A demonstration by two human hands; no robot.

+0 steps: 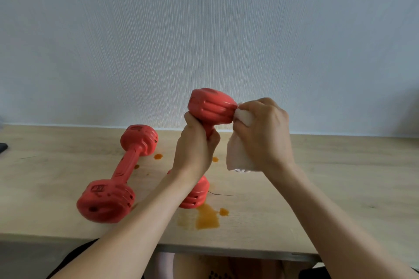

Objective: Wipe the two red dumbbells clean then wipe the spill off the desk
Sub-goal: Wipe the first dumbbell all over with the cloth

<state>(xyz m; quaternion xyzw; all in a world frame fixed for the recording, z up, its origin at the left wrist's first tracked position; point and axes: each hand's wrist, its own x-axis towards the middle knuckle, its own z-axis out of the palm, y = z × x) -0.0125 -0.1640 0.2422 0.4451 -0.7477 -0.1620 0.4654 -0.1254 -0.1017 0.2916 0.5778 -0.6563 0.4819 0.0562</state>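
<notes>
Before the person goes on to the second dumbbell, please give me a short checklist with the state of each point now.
1. Left hand grips the handle of the raised dumbbell: ok.
2. Right hand holds the white cloth against the top end: ok.
3. Raised dumbbell wiped clean all over: cannot tell; its lower end is partly hidden.
4. Second dumbbell lies within reach on the desk: ok.
5. Orange spill removed from the desk: not ok.
</notes>
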